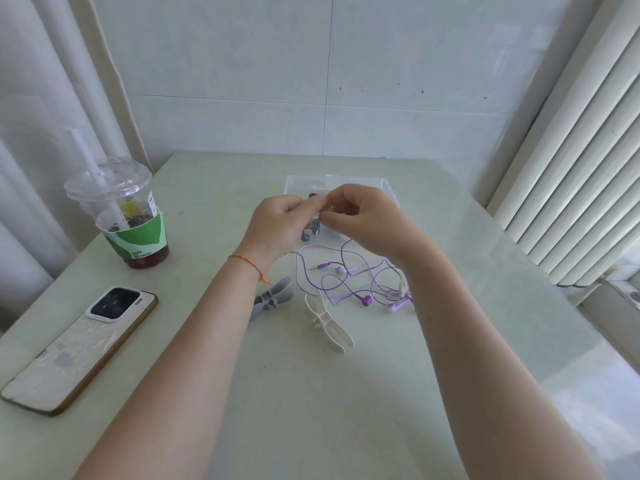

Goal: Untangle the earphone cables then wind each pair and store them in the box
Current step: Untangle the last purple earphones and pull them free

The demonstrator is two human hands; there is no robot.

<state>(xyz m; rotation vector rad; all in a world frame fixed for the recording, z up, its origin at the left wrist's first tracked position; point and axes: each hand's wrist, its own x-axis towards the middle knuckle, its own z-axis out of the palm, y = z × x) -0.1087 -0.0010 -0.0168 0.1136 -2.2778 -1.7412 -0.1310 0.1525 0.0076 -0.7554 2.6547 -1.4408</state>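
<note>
Centre frame: my left hand (277, 223) and right hand (360, 220) meet above the clear box (388, 188), fingers curled, pinching a small pale item between them (too blurred to identify). Below them: purple earphone cable (332, 282), loose and tangled on the bench (311, 393). Beside it: white winder (329, 323), grey winder (273, 296). Left of frame: phone (76, 348), drink cup (128, 216).

head: single wide-angle view, worn on the person's head | faces forward and down across the table (346, 393) toward the tiled wall (311, 81) | near: both forearms reach in from the bottom edge, hands mid-frame | edges bend, blinds (571, 168) at right | no second view shares the scene
</note>
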